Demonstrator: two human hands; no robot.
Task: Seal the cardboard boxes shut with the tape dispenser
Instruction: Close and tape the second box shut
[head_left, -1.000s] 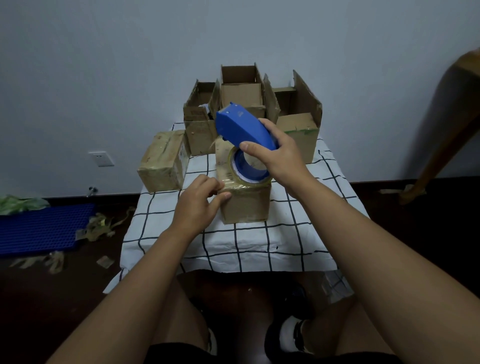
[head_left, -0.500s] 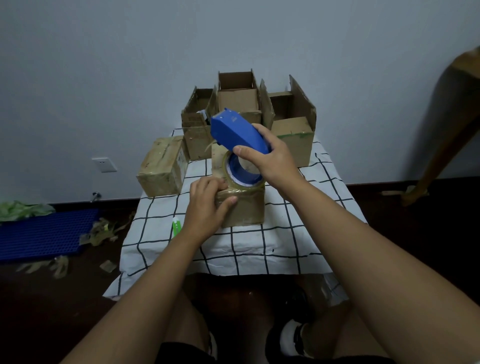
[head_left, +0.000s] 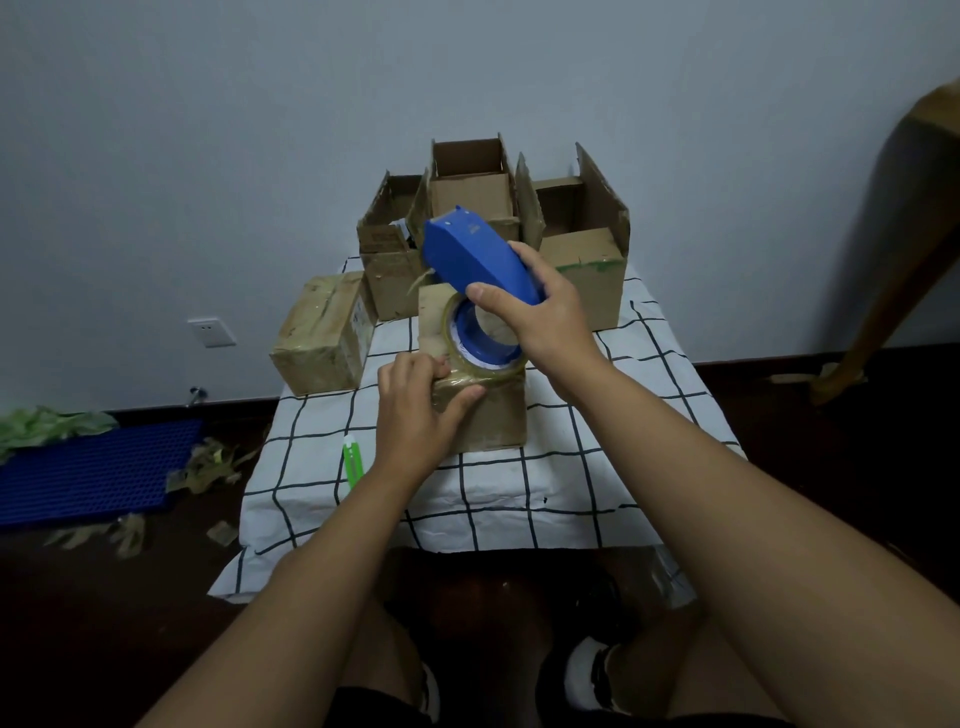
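A small closed cardboard box (head_left: 488, 421) stands in the middle of the checked tablecloth (head_left: 571, 467). My right hand (head_left: 540, 317) grips the blue tape dispenser (head_left: 478, 260), whose clear tape roll (head_left: 480, 343) rests on the box's top near its front edge. My left hand (head_left: 415, 410) holds the box's front left corner, fingers on top and thumb across the front face. Three open boxes stand at the back: left (head_left: 387, 260), middle (head_left: 472, 187), right (head_left: 587, 260).
A taped box (head_left: 322, 332) lies at the table's left edge. A green utility knife (head_left: 352, 460) lies on the cloth left of my forearm. Tape scraps (head_left: 208, 462) and a blue mat (head_left: 93, 467) cover the floor at left. A wooden leg (head_left: 904, 249) stands right.
My left hand came down from just beside the box onto its front left corner. The dispenser sank slightly onto the box top. The green knife came into sight.
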